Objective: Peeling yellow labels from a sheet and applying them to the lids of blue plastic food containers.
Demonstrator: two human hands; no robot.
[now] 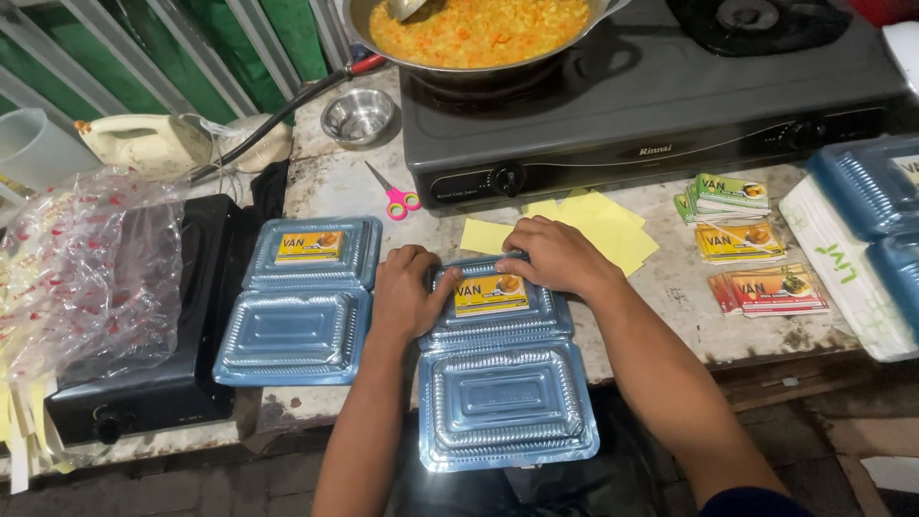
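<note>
While both hands press down on it, an open clear hinged food box (pixel 503 383) lies at the table's near edge, its lid half away from the person and its empty tray half overhanging toward them. The left hand (pixel 407 299) lies flat, fingers together, on the lid's left side at about nine o'clock from the yellow label (pixel 490 294) stuck on it; the thumb reaches toward the label's edge. The right hand (pixel 555 254) rests palm-down over the lid's far edge at about one o'clock from the label, fingers curled over the rim — neither hand grips anything, both simply bear on the plastic.

At nine o'clock from this box, just beside the left hand, a second open box (pixel 302 302) of the same kind lies with its own yellow label on the lid. Loose yellow paper slips (pixel 603 225) lie at twelve o'clock, partly under the right hand. Pink-handled scissors (pixel 394 196) sit at eleven o'clock, with a small steel bowl (pixel 357 117) farther on. A black gas stove (pixel 651 105) carries a pan of orange-yellow rice (pixel 479 29) at twelve o'clock. Stacks of printed labels (pixel 742 239) lie at three o'clock — and beyond them more closed boxes (pixel 866 187). A crumpled plastic bag (pixel 86 273) lies far off at nine o'clock.
</note>
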